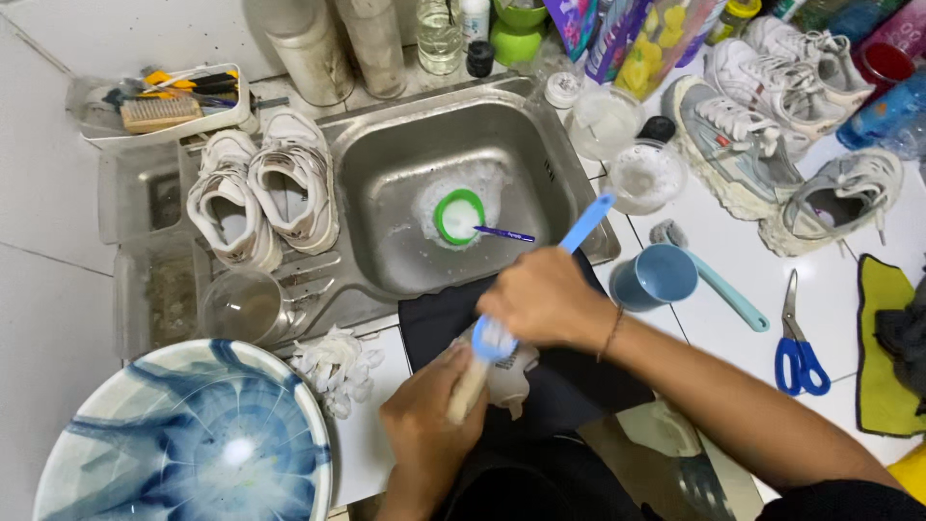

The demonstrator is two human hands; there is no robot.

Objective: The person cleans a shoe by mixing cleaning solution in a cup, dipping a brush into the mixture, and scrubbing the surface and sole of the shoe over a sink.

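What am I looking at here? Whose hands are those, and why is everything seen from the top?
The camera sits on a person's head and looks down, so you see their own two bare hands from above. There is only this one picture. The right hand grips a blue brush and presses its bristles onto a whitish shoe. The left hand holds that shoe steady over a dark cloth. Behind them is a metal sink with a foamy green-rimmed cup in it. A pair of white sneakers stands left of the sink, and more sneakers lie at the right. Blue scissors, a blue scoop and a big blue-and-white bowl lie around too.
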